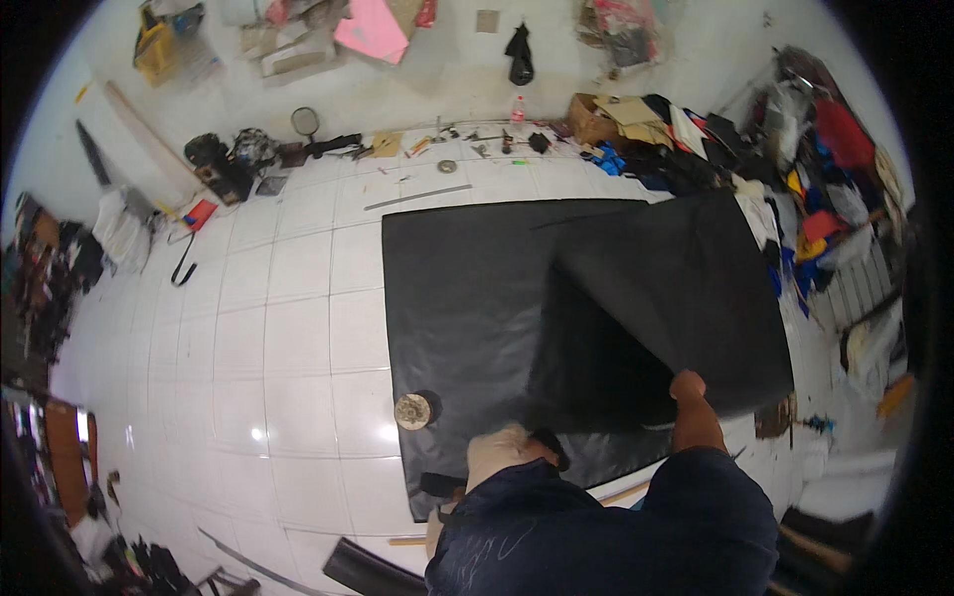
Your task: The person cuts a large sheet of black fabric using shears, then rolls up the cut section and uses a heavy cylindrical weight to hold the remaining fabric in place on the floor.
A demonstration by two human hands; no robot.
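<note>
A large black sheet [467, 288], smooth like vinyl or leather, lies spread on the tiled floor before me. My right hand [686, 385] is closed on its near edge at the right and holds that part lifted. The raised part [676, 278] arches up, with a dark hollow beneath it. A round block with a pale top [412, 410] rests on the sheet's left edge. My beige-trousered leg [497, 452] and a dark shoe [550, 449] are at the sheet's near side. My left hand does not show.
A long metal ruler [417, 197] lies beyond the sheet. Small tools and a bottle [518, 109] line the far wall. Heaped fabric scraps [686, 139] crowd the right side. A rolled black piece [368, 568] and a metal strip [258, 566] lie near left.
</note>
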